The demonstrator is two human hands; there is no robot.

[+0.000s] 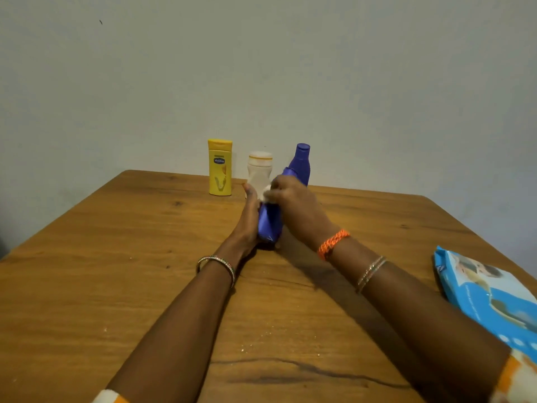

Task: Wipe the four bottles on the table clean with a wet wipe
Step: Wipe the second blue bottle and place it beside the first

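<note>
Wooden table (116,286): left hand (247,219) grips blue bottle (270,225); right hand (293,205) fingers apparently pinch wipe (266,194).

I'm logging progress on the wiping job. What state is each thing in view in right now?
Held blue bottle: tilted, base on the table, gripped by left hand.
Wet wipe: pressed on it by right hand.
Yellow bottle: upright, capped.
White bottle: upright, capped.
Rear blue bottle: upright, capped.
Wipes pack: lying flat.

Dim, warm indoor light falls evenly; the forearms cast soft shadows on the tabletop (116,257). The wide lens bows the tabletop's edges (most at the corners). Detail is soft throughout, with no glare.
</note>
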